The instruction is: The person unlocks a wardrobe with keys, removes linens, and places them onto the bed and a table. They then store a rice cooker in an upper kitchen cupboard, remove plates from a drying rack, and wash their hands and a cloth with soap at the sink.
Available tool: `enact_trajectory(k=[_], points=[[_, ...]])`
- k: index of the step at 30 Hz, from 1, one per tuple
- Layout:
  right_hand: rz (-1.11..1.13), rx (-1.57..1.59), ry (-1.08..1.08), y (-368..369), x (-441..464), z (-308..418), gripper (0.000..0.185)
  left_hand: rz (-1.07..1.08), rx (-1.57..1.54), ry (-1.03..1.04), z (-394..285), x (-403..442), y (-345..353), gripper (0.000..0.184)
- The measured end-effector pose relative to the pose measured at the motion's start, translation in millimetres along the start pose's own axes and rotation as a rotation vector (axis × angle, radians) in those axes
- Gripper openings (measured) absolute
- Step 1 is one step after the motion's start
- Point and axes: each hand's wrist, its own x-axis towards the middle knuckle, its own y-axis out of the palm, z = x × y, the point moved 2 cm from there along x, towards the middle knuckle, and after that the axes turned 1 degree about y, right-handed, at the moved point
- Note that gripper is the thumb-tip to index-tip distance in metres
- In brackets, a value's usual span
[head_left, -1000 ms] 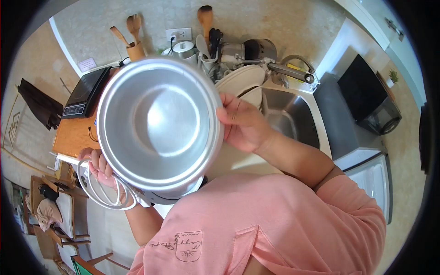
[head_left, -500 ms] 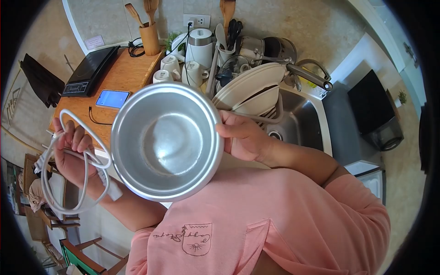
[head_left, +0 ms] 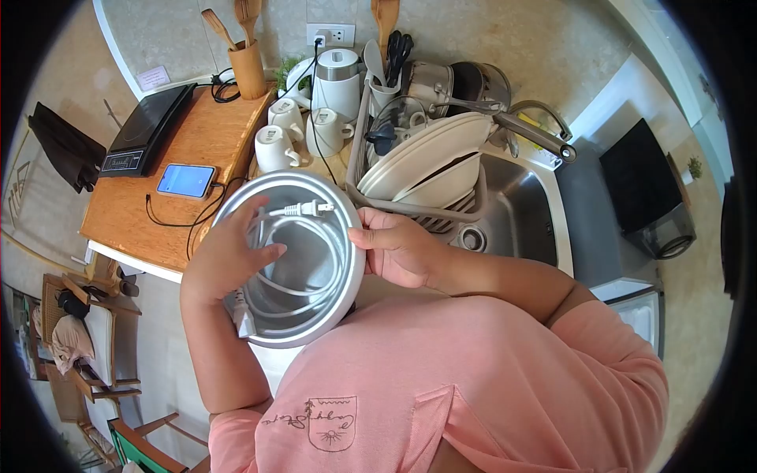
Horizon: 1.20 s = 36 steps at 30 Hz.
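A round silver metal pot (head_left: 296, 236) is held in front of the body with its opening facing up. Coiled inside it lies a white power cord (head_left: 335, 272), its pronged plug near the top and a white connector at the lower left rim. My right hand (head_left: 402, 248) grips the pot's right rim, thumb on the edge and fingers on the outside. Over the left side of the pot is my left hand (head_left: 229, 252), thumb and fingers apart above the coiled cord; some of its fingertips are hidden inside.
On the wooden counter (head_left: 118, 209) are a black induction cooker (head_left: 146, 130) and a phone (head_left: 187, 180). White mugs (head_left: 274, 150) and a kettle (head_left: 337, 83) stand behind the pot. A dish rack (head_left: 465, 206) with plates sits beside the sink (head_left: 516, 209).
The cord that my left hand held out to the left now lies inside the pot. My left hand has moved right and its fingers have opened. The pot has come slightly lower.
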Motion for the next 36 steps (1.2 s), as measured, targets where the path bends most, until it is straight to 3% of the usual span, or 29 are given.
enact_trajectory(k=[2, 4, 6, 8, 9, 11, 12, 14, 16, 18, 20, 22, 24, 25, 27, 33, 36], points=[[0.001, -0.012, -0.018, -1.6, 0.8, -1.6, 0.033, -0.034, 0.089, 0.058, 10.1, -5.5, -2.2, 0.052], [-0.027, -0.031, -0.013, 2.8, -1.2, 1.9, 0.031, -0.399, -0.459, 0.144, 23.5, -13.8, -9.6, 0.047], [-0.058, -0.067, -0.012, -0.7, -3.7, 5.4, 0.029, -0.571, -0.483, 0.013, 27.8, -37.3, -19.7, 0.042], [-0.137, -0.192, 0.052, -11.2, -3.3, 1.1, 0.030, -0.576, -0.293, 0.007, 71.1, -66.7, -8.2, 0.045], [-0.131, -0.201, 0.044, -10.4, -4.5, 3.9, 0.030, -0.553, -0.429, -0.022, 90.4, -82.9, 7.1, 0.049], [-0.199, -0.732, 0.129, -8.5, -10.6, 14.4, 0.027, -0.538, -0.562, -0.042, 113.8, -106.4, 39.6, 0.053], [-0.193, -1.023, 0.178, 4.4, -20.1, 33.1, 0.028, -0.497, -0.788, -0.053, 113.7, -114.1, 60.9, 0.066], [-0.105, -1.654, 0.017, 20.7, -33.5, 71.1, 0.026, -0.489, -1.231, -0.085, 103.8, -121.2, 89.3, 0.089], [-0.249, -1.639, -0.141, 43.4, -35.5, 122.5, 0.021, -0.530, -1.383, -0.177, 97.8, -121.5, 95.8, 0.097], [-0.272, -1.929, -0.293, 55.6, -16.6, 175.0, 0.020, -0.557, -1.402, -0.194, 74.6, -117.4, 89.2, 0.099], [-0.285, -2.266, -0.109, 36.7, 24.3, 206.6, 0.022, -0.767, -1.378, -0.072, 57.8, -115.9, 83.8, 0.097], [-0.195, -2.530, 0.403, 22.4, 63.3, 214.1, 0.028, -0.768, -1.289, -0.127, 54.4, -116.4, 83.2, 0.097], [0.039, -2.628, 0.602, -28.2, 106.0, 206.1, 0.035, -0.755, -1.223, -0.254, 47.7, -116.5, 77.7, 0.098], [0.039, -2.622, 0.605, -36.0, 116.1, 198.8, 0.035, -0.750, -1.221, -0.257, 46.8, -114.8, 77.2, 0.098], [0.278, -2.620, 0.714, -45.9, 128.8, 181.1, 0.040, -0.782, -1.180, -0.288, 47.9, -115.4, 80.0, 0.096], [0.143, -2.476, 0.798, -62.0, 139.3, 167.1, 0.052, -0.803, -1.283, -0.148, 51.3, -119.9, 85.7, 0.082], [-0.008, -2.442, 0.535, -57.6, 132.0, 172.0, 0.056, -0.721, -1.352, -0.045, 56.1, -123.4, 87.4, 0.076]])
